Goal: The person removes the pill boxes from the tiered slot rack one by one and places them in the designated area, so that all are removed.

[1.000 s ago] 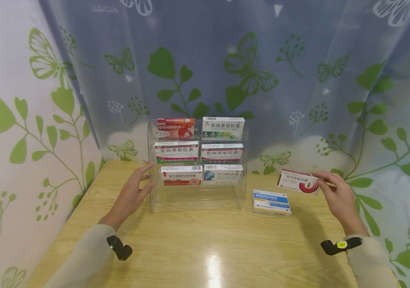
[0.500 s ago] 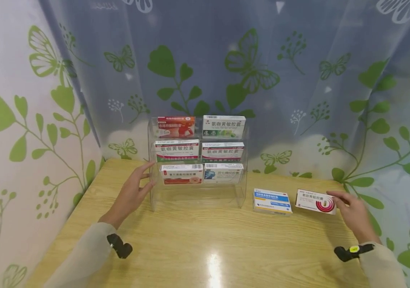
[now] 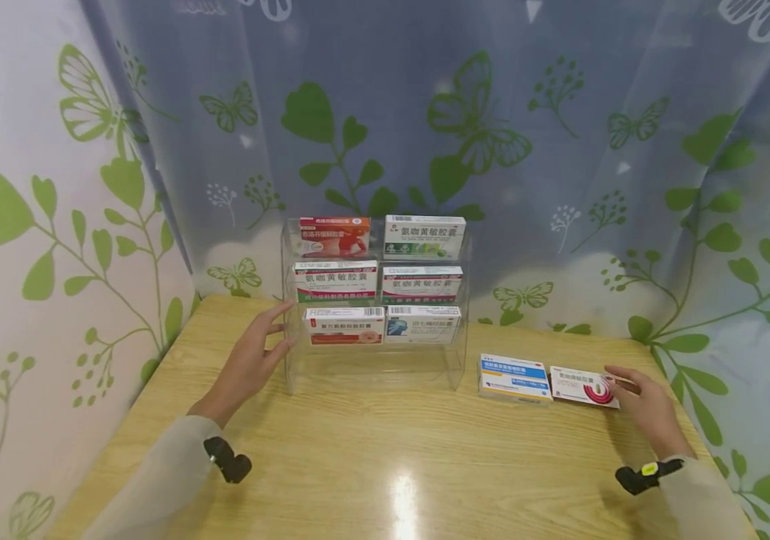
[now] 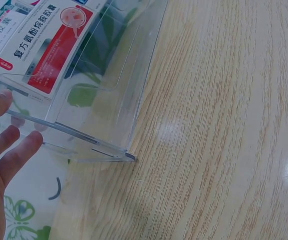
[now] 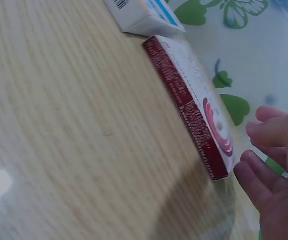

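Note:
My left hand (image 3: 250, 365) rests its fingertips against the left side of a clear acrylic display rack (image 3: 374, 369); the left wrist view shows the fingers (image 4: 19, 159) extended at its side panel. A white medicine box with red rings (image 3: 584, 386) lies on the table, its dark red long side (image 5: 186, 107) facing the right wrist camera. Just off its right end is my right hand (image 3: 648, 409), its fingers (image 5: 254, 175) spread apart beside the box with no grip on it. Against the box's left end lies a blue and white medicine box (image 3: 513, 377).
Several medicine boxes stand in the rack's three tiers, among them a red one (image 3: 335, 237) and a green and white one (image 3: 424, 237) at the top. The wooden table (image 3: 331, 465) is bounded by a leaf-patterned curtain (image 3: 385, 112) behind and at both sides.
The right hand has brought the red-ringed medicine box down onto the table beside the blue and white one and let go. My left hand has stayed at the rack.

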A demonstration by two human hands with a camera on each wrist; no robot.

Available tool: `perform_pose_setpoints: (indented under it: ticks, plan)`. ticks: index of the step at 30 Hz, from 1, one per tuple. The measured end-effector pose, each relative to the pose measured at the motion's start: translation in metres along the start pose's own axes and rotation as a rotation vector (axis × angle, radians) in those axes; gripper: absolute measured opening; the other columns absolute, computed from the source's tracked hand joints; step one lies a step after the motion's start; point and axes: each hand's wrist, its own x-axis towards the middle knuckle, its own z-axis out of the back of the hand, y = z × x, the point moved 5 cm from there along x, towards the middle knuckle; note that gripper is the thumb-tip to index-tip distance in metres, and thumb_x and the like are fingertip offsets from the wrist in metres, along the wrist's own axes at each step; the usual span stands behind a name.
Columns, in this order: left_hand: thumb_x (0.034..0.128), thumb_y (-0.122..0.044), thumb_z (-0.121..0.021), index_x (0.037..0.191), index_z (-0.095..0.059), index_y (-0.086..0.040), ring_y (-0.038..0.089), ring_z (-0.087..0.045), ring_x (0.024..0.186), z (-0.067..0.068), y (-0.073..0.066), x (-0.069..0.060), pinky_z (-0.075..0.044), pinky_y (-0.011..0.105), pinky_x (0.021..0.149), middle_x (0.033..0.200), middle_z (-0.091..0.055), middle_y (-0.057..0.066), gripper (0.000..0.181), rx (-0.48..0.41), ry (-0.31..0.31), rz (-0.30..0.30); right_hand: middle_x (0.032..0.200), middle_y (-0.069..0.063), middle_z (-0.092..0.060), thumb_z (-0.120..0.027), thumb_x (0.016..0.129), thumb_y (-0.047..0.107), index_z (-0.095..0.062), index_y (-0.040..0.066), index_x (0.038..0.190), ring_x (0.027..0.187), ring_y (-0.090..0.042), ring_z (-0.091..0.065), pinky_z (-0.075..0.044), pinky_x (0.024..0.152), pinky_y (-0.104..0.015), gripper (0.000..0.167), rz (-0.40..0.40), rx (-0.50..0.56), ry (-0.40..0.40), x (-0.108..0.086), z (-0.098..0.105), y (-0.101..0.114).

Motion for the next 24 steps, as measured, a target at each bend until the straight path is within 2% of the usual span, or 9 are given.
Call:
perform_pose_setpoints:
  ticks: [2,4,6,10,19,24]
  plan:
    - [0.1080,-0.002,-0.066,0.169,-0.038,-0.017,0.049,-0.063,0.136,0.000,0.000,0.000,-0.068,0.056,0.093,0.170,-0.040,0.022,0.069,-0.003,0.000,0.001,0.155,-0.043,-0.049,-0.054,0.116,0.018,-0.052,-0.007,0.155,0.139,-0.061,-0.053,-0.064,0.096,-0.036,0.046,-0.014,-0.012,0.030,-0.001,-0.004,-0.001]
    - [0.1081,-0.002,-0.066,0.169,-0.038,-0.017,0.049,-0.062,0.136,0.000,0.000,0.000,-0.068,0.056,0.093,0.170,-0.040,0.022,0.068,-0.004,0.000,0.004,0.154,-0.044,-0.048,-0.054,0.116,0.017,-0.054,-0.007,0.153,0.139,-0.062,-0.053,-0.060,0.103,-0.060,0.044,-0.018,-0.036,0.046,-0.002,-0.008,-0.002]
    - [0.1082,-0.002,-0.066,0.169,-0.038,-0.017,0.050,-0.062,0.136,0.000,0.000,0.000,-0.068,0.056,0.093,0.170,-0.040,0.022,0.068,-0.004,0.001,0.004,0.154,-0.044,-0.047,-0.055,0.115,0.014,-0.057,-0.009,0.150,0.137,-0.062,-0.053,-0.052,0.107,-0.072,0.042,-0.009,-0.049,0.043,-0.003,-0.012,-0.003]
    - [0.1083,-0.002,-0.065,0.169,-0.038,-0.016,0.050,-0.062,0.136,0.001,-0.001,-0.001,-0.068,0.056,0.094,0.170,-0.040,0.022,0.068,0.001,-0.001,0.004,0.156,-0.042,-0.045,-0.057,0.112,0.007,-0.061,-0.010,0.144,0.136,-0.062,-0.053,-0.050,0.109,-0.074,0.036,0.016,-0.061,0.010,-0.004,-0.015,-0.005]
    - [0.1080,-0.002,-0.066,0.169,-0.038,-0.017,0.048,-0.063,0.136,0.001,-0.001,0.000,-0.068,0.056,0.093,0.169,-0.041,0.022,0.068,0.002,-0.002,0.007,0.155,-0.041,-0.048,-0.058,0.110,0.000,-0.062,-0.010,0.143,0.133,-0.060,-0.056,-0.053,0.106,-0.073,0.035,0.045,-0.057,-0.015,-0.009,-0.019,-0.002]
    - [0.1081,-0.002,-0.066,0.169,-0.038,-0.016,0.049,-0.063,0.136,0.000,-0.001,0.000,-0.068,0.055,0.092,0.169,-0.041,0.022,0.068,0.004,-0.006,-0.008,0.151,-0.041,-0.049,-0.059,0.112,0.009,-0.062,-0.008,0.144,0.133,-0.060,-0.055,-0.051,0.105,-0.075,0.036,0.041,-0.060,-0.050,-0.011,-0.016,0.001]
